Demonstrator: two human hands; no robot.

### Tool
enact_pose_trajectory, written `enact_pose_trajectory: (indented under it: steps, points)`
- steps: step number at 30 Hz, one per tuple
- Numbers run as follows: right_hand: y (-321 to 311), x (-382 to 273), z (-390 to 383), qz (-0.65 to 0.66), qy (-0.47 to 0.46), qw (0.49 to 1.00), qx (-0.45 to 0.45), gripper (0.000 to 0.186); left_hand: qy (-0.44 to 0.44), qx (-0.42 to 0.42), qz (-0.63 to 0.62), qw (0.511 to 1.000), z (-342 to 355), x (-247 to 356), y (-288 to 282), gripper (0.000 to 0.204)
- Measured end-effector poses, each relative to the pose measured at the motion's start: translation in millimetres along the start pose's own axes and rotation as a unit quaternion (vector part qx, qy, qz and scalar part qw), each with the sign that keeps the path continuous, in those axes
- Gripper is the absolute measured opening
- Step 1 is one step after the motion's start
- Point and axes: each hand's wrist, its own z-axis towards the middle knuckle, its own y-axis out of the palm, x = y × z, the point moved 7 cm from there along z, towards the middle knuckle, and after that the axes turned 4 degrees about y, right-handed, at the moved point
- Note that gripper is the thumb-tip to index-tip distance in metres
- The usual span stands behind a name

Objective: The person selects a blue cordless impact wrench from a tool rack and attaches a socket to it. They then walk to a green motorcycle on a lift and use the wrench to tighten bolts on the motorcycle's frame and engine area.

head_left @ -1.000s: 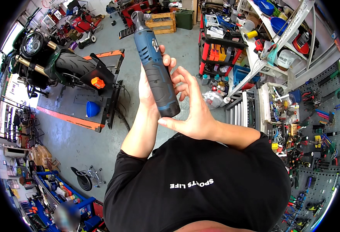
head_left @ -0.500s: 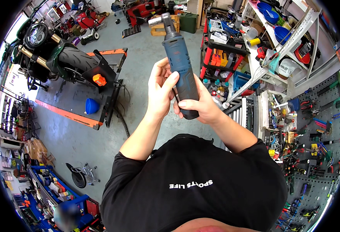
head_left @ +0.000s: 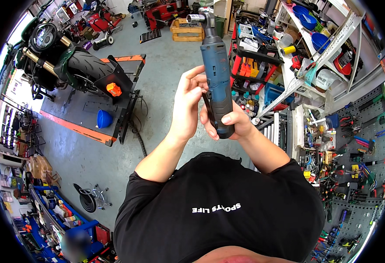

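Right hand (head_left: 240, 124) clasps the lower end of the blue power ratchet (head_left: 218, 85), whose head points away beyond it, while the left hand (head_left: 187, 100) curls alongside, whether pinching I cannot tell, so a loosened right grip could let the tool tip.

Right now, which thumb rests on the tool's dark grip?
The right hand's: it presses the dark grip, while the left hand's thumb sits beside the tool.

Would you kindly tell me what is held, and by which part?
The right hand grips the power ratchet around the lower end of its handle; whether the left hand holds it too is unclear.
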Motion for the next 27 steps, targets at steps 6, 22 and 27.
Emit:
enact_pose_trajectory:
  steps: [6,22,27]
  points:
    - [3.8,0.9,-4.0,0.049,0.001,0.998,-0.036,0.076,-0.091,-0.011,-0.078,0.993,5.3,-8.7,-1.7,0.056]
    - [3.8,9.5,-4.8,0.041,0.029,0.998,-0.040,0.063,-0.167,-0.027,-0.140,0.976,-0.9,-5.0,23.7,0.057]
    - [1.6,10.8,-5.7,0.034,0.031,0.998,-0.037,0.073,-0.175,-0.028,-0.163,0.971,-1.3,-5.8,19.1,0.055]
